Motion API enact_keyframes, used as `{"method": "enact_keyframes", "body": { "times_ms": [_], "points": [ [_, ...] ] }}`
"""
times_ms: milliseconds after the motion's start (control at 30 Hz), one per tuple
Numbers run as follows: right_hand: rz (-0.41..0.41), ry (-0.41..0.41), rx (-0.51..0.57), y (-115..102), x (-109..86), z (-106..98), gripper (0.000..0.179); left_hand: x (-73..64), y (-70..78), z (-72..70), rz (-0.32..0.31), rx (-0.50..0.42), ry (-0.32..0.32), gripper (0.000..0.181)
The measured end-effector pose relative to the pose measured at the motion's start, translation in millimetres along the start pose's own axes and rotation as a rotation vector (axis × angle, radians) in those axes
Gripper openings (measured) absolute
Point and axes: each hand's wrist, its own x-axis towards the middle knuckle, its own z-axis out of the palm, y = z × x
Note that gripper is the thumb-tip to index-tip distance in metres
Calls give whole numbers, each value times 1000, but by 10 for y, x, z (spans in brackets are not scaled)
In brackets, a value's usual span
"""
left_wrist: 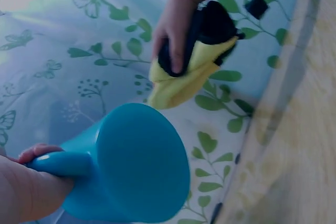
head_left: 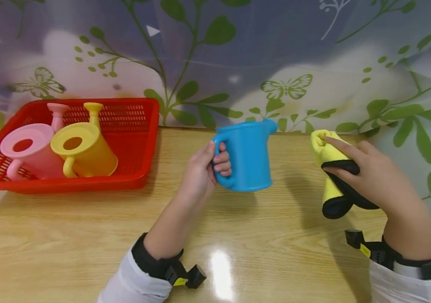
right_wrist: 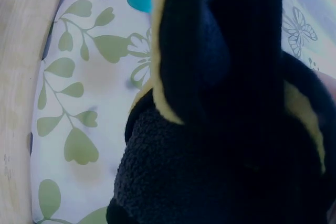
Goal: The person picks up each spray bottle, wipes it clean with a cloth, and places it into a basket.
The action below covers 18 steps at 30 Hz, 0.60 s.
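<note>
In the head view my left hand (head_left: 200, 166) grips the handle of a blue toy watering can (head_left: 249, 158), fingers curled through it. The can is raised over the table, its spout pointing right and away; its flat base (left_wrist: 144, 163) faces the left wrist camera. To the right, my right hand (head_left: 378, 172) holds a folded yellow-and-black cloth (head_left: 330, 185), thumb and fingers pinching its folds. A gap separates cloth and can. In the right wrist view the cloth's dark side (right_wrist: 173, 171) fills much of the picture and hides most of the hand.
A red plastic basket (head_left: 124, 183) stands at the left of the wooden table (head_left: 67, 235). In it sit a pink watering can (head_left: 42, 162) and a yellow watering can (head_left: 99, 153). A leaf-patterned curtain (head_left: 295, 38) hangs behind the table and along its right side.
</note>
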Motion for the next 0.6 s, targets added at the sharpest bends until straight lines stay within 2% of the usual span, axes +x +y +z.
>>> {"method": "enact_keyframes", "body": {
  "times_ms": [133, 300, 433, 600],
  "points": [
    [-28, 25, 0, -14, -8, 21, 76, -23, 51, 2, -9, -6, 50, 27],
    [-58, 52, -17, -38, -27, 12, 78, -58, 89, 20, -27, -13, 71, 29],
    [-74, 71, -30, -69, -34, 8, 80, -105, 113, 40, -45, -14, 71, 30],
    [-147, 118, 1, -169, -35, -3, 88, -123, 118, 43, -44, -3, 50, 30]
  ]
}}
